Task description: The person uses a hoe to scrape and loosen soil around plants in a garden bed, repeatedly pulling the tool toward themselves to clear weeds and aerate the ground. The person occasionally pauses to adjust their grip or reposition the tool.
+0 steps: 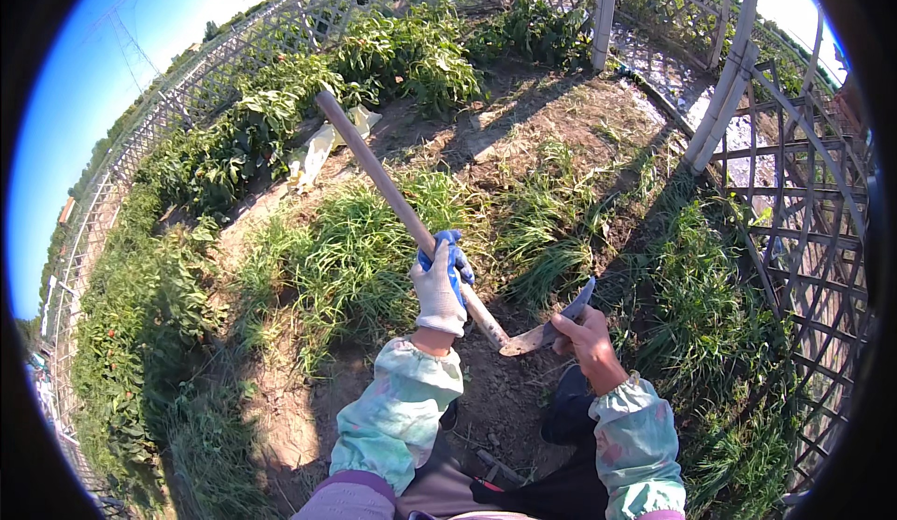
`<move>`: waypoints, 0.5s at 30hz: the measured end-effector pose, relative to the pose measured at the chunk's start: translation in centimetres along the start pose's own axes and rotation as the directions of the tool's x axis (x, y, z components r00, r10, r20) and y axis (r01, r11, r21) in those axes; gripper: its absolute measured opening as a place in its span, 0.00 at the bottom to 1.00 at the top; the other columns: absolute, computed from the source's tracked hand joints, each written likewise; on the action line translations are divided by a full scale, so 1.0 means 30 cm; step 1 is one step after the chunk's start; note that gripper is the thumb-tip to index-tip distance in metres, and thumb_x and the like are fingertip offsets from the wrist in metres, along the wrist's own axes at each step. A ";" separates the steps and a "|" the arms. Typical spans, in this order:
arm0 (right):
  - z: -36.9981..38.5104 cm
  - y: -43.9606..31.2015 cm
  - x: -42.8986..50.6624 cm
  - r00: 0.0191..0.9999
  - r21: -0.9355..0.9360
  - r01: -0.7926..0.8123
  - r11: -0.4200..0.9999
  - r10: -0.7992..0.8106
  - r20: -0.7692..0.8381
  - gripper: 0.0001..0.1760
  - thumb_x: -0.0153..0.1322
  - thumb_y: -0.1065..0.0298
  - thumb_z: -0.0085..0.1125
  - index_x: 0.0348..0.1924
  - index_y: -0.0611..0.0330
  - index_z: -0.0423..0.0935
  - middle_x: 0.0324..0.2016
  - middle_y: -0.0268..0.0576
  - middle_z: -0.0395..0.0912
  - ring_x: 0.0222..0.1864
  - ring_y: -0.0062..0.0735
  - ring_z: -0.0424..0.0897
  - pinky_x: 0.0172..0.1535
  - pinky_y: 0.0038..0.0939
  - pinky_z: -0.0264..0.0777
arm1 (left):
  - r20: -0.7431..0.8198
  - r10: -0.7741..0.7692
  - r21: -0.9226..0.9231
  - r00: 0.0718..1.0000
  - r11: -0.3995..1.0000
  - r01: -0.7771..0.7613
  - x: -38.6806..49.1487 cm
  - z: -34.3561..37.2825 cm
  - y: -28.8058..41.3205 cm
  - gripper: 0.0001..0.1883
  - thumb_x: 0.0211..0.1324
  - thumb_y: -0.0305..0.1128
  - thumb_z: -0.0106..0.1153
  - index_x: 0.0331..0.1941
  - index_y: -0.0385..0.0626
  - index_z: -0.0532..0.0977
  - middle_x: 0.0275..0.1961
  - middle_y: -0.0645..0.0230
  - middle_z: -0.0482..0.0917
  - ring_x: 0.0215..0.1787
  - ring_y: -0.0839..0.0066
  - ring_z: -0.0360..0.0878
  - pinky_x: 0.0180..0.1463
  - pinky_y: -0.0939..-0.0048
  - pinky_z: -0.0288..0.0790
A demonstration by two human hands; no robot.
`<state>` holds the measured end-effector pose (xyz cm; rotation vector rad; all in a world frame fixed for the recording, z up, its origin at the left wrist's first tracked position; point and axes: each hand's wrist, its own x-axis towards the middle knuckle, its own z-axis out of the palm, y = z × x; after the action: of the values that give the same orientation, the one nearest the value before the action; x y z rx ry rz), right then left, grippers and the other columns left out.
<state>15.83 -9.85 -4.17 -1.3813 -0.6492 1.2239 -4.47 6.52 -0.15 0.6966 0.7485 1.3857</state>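
Observation:
My left hand (439, 285), in a white knit glove with blue coating, is closed around the wooden handle of a sickle (382, 180). The handle slants up to the left from the blade's base. My right hand (592, 345), bare, pinches the curved metal blade (536, 338) between thumb and fingers, with the blade's tip pointing up beyond the thumb. Below the tool lies loose dark soil (494, 394) between my shoes. Clumps of long green grass-like plants (350, 247) grow ahead of both hands.
A wooden lattice fence (806, 240) stands at the right, with thick posts (725, 113) beside it. Leafy pepper-like plants (259, 120) line the left and back. A pale crumpled sheet (319, 152) lies on the soil near them. A small tool with a red part lies near my legs.

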 end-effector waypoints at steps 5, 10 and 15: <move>-0.013 -0.017 -0.014 0.995 0.067 0.017 0.998 -0.023 0.099 0.12 0.73 0.66 0.68 0.38 0.64 0.76 0.28 0.42 0.83 0.21 0.24 0.80 0.25 0.25 0.74 | -0.005 0.019 -0.011 1.000 1.000 -0.019 0.006 -0.011 0.016 0.12 0.71 0.35 0.59 0.50 0.39 0.77 0.25 0.73 0.74 0.18 0.79 0.70 0.22 0.73 0.67; 0.003 -0.039 -0.023 0.999 0.087 0.014 0.996 -0.017 0.029 0.14 0.73 0.62 0.69 0.38 0.63 0.75 0.26 0.40 0.82 0.20 0.23 0.80 0.24 0.23 0.74 | -0.019 -0.010 -0.013 1.000 1.000 0.009 -0.009 0.003 0.015 0.11 0.72 0.34 0.58 0.49 0.40 0.78 0.24 0.74 0.73 0.18 0.80 0.70 0.22 0.74 0.67; -0.001 0.000 -0.001 0.994 -0.008 0.034 0.999 -0.035 -0.106 0.15 0.73 0.62 0.69 0.39 0.63 0.74 0.26 0.41 0.83 0.19 0.24 0.79 0.22 0.24 0.74 | 0.048 -0.038 -0.009 0.998 0.999 0.039 -0.036 0.017 0.005 0.10 0.73 0.35 0.56 0.49 0.41 0.77 0.25 0.75 0.73 0.20 0.80 0.71 0.23 0.74 0.68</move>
<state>15.85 -9.91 -4.16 -1.4248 -0.6006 1.1137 -4.19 5.44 0.33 0.7016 0.7137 1.3326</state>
